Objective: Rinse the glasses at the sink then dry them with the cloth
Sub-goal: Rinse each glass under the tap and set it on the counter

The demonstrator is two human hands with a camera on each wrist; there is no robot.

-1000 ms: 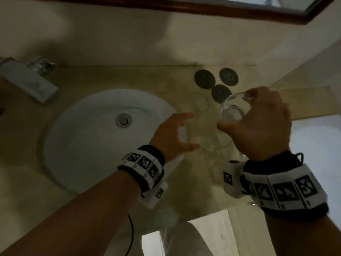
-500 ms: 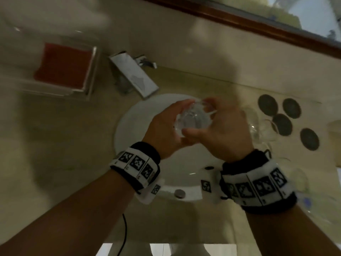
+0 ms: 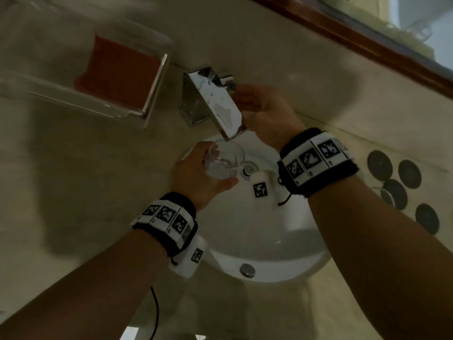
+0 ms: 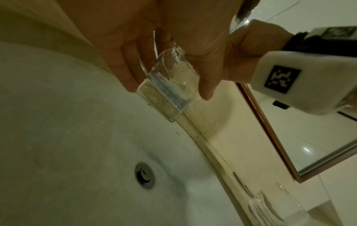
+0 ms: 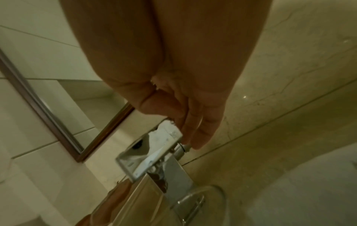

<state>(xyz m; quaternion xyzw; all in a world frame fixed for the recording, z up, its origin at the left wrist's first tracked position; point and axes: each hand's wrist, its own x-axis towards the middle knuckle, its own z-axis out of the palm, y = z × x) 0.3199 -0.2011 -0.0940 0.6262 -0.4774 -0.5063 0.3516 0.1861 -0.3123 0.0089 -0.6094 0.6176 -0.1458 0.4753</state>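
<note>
My left hand (image 3: 219,168) grips a clear glass (image 3: 228,157), tilted, just under the spout of the chrome faucet (image 3: 218,106) and over the white sink (image 3: 269,244). In the left wrist view the fingers and thumb of that left hand (image 4: 169,89) wrap the glass (image 4: 164,99) above the drain (image 4: 144,177). My right hand (image 3: 239,94) reaches over the faucet to its handle (image 3: 229,83). Seen from the right wrist, the right hand (image 5: 181,126) pinches the faucet handle (image 5: 168,136), with the glass (image 5: 195,203) below. I cannot make out a water stream. A red cloth (image 3: 120,74) lies at the back left.
The cloth sits in a clear tray (image 3: 154,99) on the beige counter, left of the faucet. Several black coasters (image 3: 380,165) lie to the right of the sink, and other glasses (image 4: 270,211) stand there. A wood-framed mirror (image 3: 367,42) runs along the back wall.
The glass passed from my right hand to my left and moved left from the coasters to under the spout. My right hand let go and went up to the faucet handle.
</note>
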